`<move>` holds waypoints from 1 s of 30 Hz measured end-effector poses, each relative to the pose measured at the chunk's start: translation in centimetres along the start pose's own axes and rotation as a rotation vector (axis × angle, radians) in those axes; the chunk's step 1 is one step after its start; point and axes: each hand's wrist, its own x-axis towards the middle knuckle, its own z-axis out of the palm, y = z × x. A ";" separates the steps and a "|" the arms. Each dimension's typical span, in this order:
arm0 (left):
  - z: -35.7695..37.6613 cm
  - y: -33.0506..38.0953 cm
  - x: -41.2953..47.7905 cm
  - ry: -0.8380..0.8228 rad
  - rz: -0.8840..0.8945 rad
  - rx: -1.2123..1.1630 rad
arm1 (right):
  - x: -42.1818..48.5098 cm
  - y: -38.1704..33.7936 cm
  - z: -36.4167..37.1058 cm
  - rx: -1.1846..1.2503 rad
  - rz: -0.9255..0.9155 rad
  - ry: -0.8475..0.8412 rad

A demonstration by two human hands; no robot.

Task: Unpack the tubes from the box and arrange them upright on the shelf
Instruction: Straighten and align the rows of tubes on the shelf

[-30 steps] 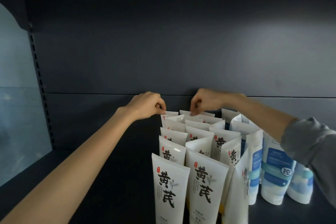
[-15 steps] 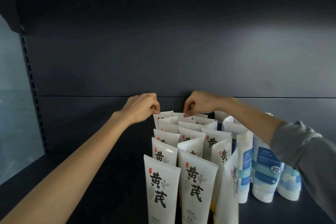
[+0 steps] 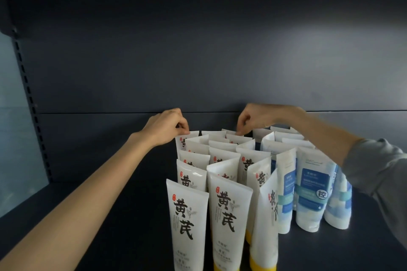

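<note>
Pinched by left hand (image 3: 167, 125): rear white tube (image 3: 185, 138); by right hand (image 3: 253, 119): second rear tube (image 3: 236, 137); fronts marked 黄芪; blue-label tubes (image 3: 312, 191) beside, marked 控.

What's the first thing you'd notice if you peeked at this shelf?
A crowd of white tubes with big black writing stands upright in rows at the middle of the dark shelf. Both hands reach to the back row, the left hand and right hand each pinching a tube top. Blue-and-white tubes stand to the right.
</note>
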 end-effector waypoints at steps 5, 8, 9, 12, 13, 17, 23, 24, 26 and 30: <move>0.6 0.1 -0.2 0.050 -0.041 -0.084 | 0.1 0.1 1.1 -0.033 -0.013 0.058; 0.9 0.2 -0.4 0.078 -0.049 -0.088 | -0.1 0.3 1.1 -0.072 -0.005 0.080; 1.0 0.2 -0.4 0.084 -0.050 -0.087 | -0.1 0.4 1.1 -0.076 -0.002 0.083; 1.0 0.3 -0.4 0.091 -0.063 -0.103 | -0.3 0.6 0.9 -0.071 0.011 0.087; 1.0 0.3 -0.4 0.092 -0.068 -0.109 | -0.4 0.7 0.9 -0.070 0.012 0.086; 1.1 0.5 -0.3 0.091 -0.076 -0.128 | -0.4 0.7 1.0 -0.064 0.021 0.096; 1.1 1.0 -0.1 0.066 -0.056 -0.114 | -0.9 0.8 0.8 -0.038 0.040 0.105; 1.0 1.0 -0.1 0.062 -0.052 -0.103 | -0.9 0.8 0.8 -0.034 0.044 0.107; 0.8 1.0 -0.1 0.064 -0.041 -0.080 | -0.9 0.9 0.9 -0.025 0.046 0.118; 0.9 1.0 -0.2 0.078 -0.024 -0.053 | -0.9 0.9 1.1 -0.001 0.040 0.126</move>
